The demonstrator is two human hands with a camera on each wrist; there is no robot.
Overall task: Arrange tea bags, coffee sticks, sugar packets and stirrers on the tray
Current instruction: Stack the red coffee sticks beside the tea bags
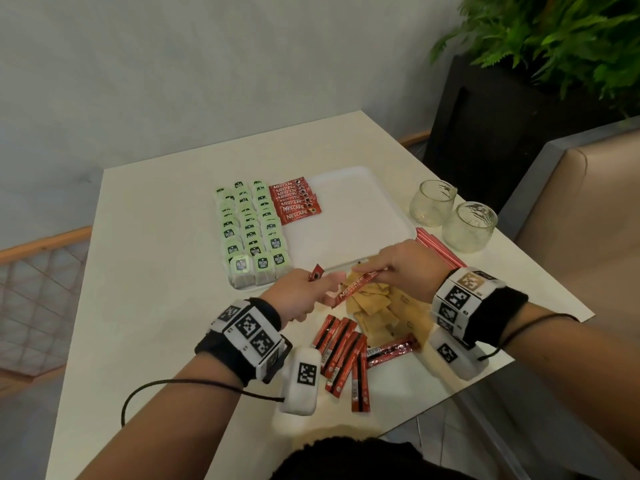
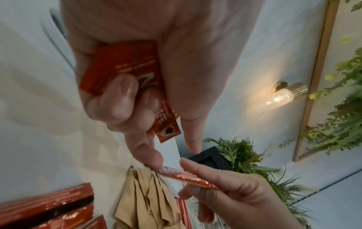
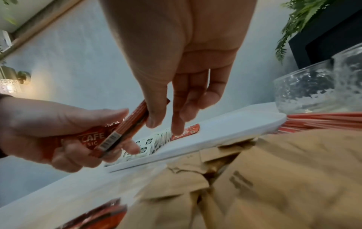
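So far the tray (image 1: 363, 216) held tea bags (image 1: 251, 230) along its left edge and some coffee sticks (image 1: 294, 202) beside them, while sugar packets (image 1: 381, 306), stirrers (image 1: 440, 249) and more sticks waited on the tabletop, and the left hand (image 1: 304, 296) and right hand (image 1: 405, 268) each pinched a coffee stick (image 1: 356, 285).

Probably a café corner: padded bench (image 1: 588, 216), planter (image 1: 491, 126), wall lamp (image 2: 282, 96), small table (image 1: 145, 271).
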